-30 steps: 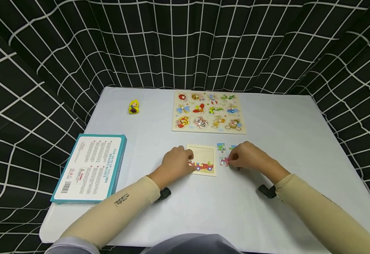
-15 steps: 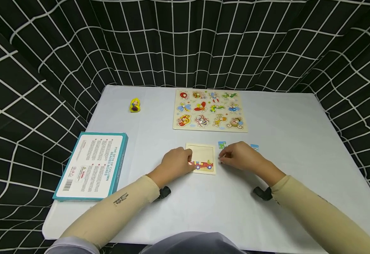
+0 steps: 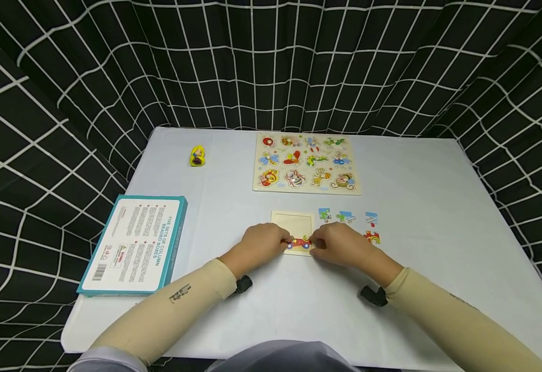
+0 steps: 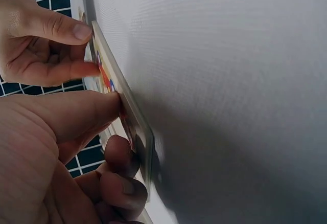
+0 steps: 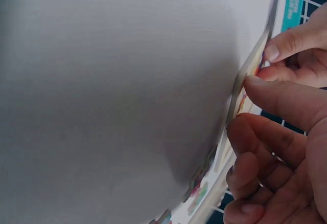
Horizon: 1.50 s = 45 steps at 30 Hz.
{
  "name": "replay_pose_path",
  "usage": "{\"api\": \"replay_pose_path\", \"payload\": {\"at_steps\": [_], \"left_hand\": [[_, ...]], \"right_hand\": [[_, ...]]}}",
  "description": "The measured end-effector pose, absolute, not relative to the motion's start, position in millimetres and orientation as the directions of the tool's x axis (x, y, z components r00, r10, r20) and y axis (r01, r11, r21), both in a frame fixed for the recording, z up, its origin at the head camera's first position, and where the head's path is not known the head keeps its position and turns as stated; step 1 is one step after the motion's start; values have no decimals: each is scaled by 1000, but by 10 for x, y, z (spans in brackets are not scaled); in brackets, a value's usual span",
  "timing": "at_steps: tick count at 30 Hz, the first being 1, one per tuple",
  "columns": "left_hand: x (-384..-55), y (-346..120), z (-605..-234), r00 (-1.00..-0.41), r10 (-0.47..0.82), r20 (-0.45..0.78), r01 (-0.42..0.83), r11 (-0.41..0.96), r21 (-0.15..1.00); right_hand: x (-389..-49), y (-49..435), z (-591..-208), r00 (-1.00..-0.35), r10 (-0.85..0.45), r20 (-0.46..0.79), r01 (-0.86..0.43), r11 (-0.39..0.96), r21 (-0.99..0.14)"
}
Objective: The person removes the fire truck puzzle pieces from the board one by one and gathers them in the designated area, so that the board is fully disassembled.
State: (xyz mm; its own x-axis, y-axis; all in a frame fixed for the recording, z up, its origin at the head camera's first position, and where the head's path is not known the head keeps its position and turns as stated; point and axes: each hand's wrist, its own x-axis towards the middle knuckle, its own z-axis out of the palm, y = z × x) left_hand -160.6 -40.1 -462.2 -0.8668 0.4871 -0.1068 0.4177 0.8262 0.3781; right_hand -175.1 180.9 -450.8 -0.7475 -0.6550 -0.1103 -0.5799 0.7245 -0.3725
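Note:
A small square wooden puzzle board (image 3: 294,221) lies on the white table, its lower part filled with a red car picture (image 3: 300,243). My left hand (image 3: 261,247) holds the board at its left side; in the left wrist view the thumb (image 4: 97,109) presses on the picture and the other fingers curl by the edge. At the right edge is my right hand (image 3: 342,247), with its thumb (image 5: 271,92) and forefinger pinching there. Loose jigsaw pieces lie beyond the right hand, among them a green and blue one (image 3: 324,213) and a red and yellow one (image 3: 372,237).
Behind the small board lies a larger peg puzzle (image 3: 306,164) with insect pictures. A teal and white box (image 3: 133,245) is on the left, and a small yellow figure (image 3: 197,156) at the back left. Black grid-patterned curtain (image 3: 275,67) surrounds the table.
My right hand has moved left from the loose pieces to the board's right edge, uncovering several of them. My left hand stays at the board's left side, slightly lower.

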Motion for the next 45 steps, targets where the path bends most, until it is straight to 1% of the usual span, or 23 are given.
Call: {"api": "replay_pose_path", "payload": {"at_steps": [4, 10, 16, 23, 27, 30, 38, 41, 45], "left_hand": [[-1593, -395, -4618, -873, 479, -97, 413, 828, 379], [-1572, -383, -4629, -876, 474, -87, 412, 830, 375], [-1573, -395, -4611, -882, 461, -96, 396, 836, 381], [-1567, -406, -4615, -882, 453, -128, 378, 843, 382], [-1562, -400, -4620, -882, 454, -129, 377, 841, 387], [-1575, -393, -4623, -881, 457, -124, 380, 838, 392], [-1606, -363, -4625, -873, 464, -149, 378, 839, 392], [-1592, -364, -4609, -873, 462, -156, 377, 842, 386], [-1581, -369, -4586, -875, 459, -153, 374, 843, 385]], "right_hand": [[-1749, 1794, -4493, -752, -650, -108, -572, 725, -383], [-1763, 1785, -4517, -770, -627, -120, -525, 729, -440], [-1761, 1762, -4541, -784, -612, -108, -513, 736, -441], [-1750, 1742, -4546, -796, -596, -108, -469, 718, -514], [-1745, 1730, -4551, -804, -590, -77, -465, 704, -538], [-1752, 1723, -4540, -804, -593, -55, -479, 699, -531], [-1750, 1737, -4543, -780, -617, -106, -498, 713, -493], [-1736, 1742, -4563, -792, -601, -104, -484, 723, -493], [-1737, 1745, -4574, -817, -573, -69, -476, 736, -480]]}}
